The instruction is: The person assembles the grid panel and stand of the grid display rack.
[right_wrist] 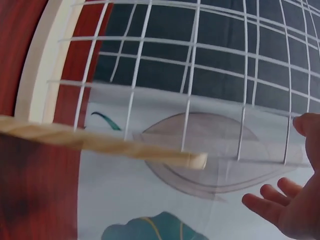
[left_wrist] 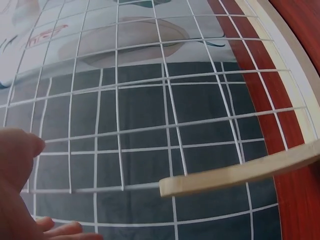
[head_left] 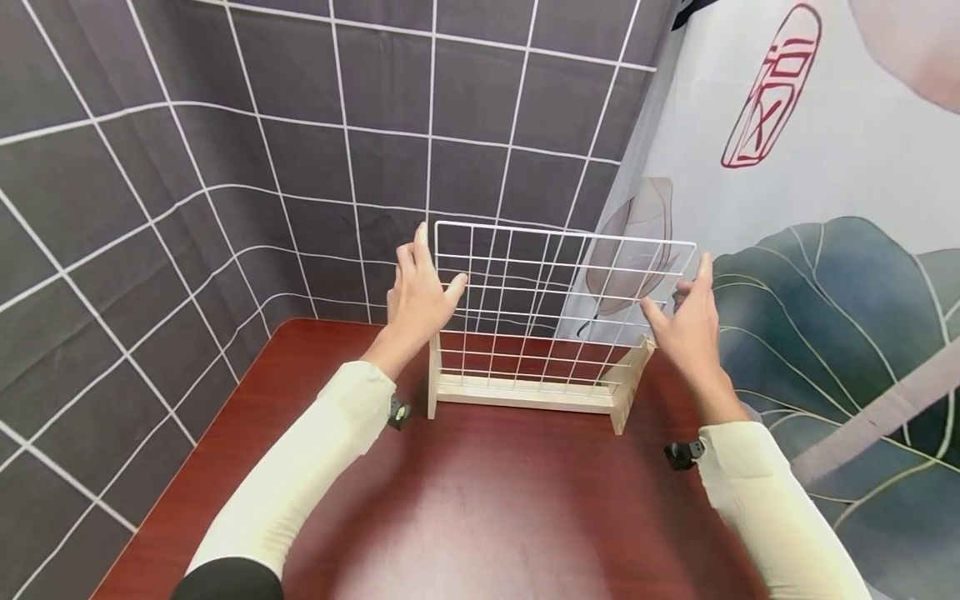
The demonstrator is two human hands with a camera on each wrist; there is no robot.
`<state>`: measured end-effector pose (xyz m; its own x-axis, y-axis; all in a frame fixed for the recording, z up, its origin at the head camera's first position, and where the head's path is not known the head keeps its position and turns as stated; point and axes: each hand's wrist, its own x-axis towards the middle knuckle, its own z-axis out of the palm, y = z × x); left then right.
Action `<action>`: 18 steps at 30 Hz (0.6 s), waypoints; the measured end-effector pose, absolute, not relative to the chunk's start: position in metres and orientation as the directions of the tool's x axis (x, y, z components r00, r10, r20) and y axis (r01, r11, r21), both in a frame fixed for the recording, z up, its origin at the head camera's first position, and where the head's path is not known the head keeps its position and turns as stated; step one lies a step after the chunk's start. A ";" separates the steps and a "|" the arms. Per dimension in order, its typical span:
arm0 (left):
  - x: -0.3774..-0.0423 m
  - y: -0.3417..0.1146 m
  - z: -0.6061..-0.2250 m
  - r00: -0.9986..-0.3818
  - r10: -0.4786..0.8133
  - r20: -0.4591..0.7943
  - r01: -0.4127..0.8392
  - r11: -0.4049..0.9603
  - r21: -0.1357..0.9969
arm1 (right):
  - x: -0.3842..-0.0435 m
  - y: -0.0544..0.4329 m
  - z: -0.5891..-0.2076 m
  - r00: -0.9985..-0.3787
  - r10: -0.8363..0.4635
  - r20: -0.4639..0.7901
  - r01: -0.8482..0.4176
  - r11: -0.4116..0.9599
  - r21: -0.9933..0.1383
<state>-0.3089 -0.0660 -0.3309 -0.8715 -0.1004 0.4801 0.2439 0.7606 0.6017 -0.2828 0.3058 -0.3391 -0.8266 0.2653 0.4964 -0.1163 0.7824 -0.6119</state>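
Observation:
A white wire grid panel [head_left: 562, 232] stands upright in a pale wooden stand [head_left: 525, 398], which has a crossbar and two side pieces. Beside the panel's left edge is my left hand [head_left: 418, 298], its thumb reaching toward the wires and its fingers extended. My right hand [head_left: 686, 329] is at the opposite edge, fingers loosely spread. Both wrist views show the wooden side pieces [left_wrist: 225, 177] below the hands. In the right wrist view, the right thumb [right_wrist: 304, 124] is close to the wires; contact is hard to tell.
The stand rests on a reddish-brown table [head_left: 480, 508]. A dark cloth with white grid lines [head_left: 390, 92] hangs behind and to the left. On the right hangs a white cloth [head_left: 690, 142] printed with leaves and a red seal.

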 end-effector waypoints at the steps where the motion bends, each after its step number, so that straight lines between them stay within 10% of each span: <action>1: -0.307 -0.069 -0.331 -0.877 -0.095 0.471 0.238 0.765 0.599 | -0.281 0.309 -0.341 -0.835 0.257 0.487 -0.108 0.791 -0.602; 18: -0.273 -0.110 -0.370 -0.951 0.065 0.301 0.218 0.832 0.510 | -0.253 0.327 -0.382 -0.946 -0.011 0.323 -0.138 0.917 -0.373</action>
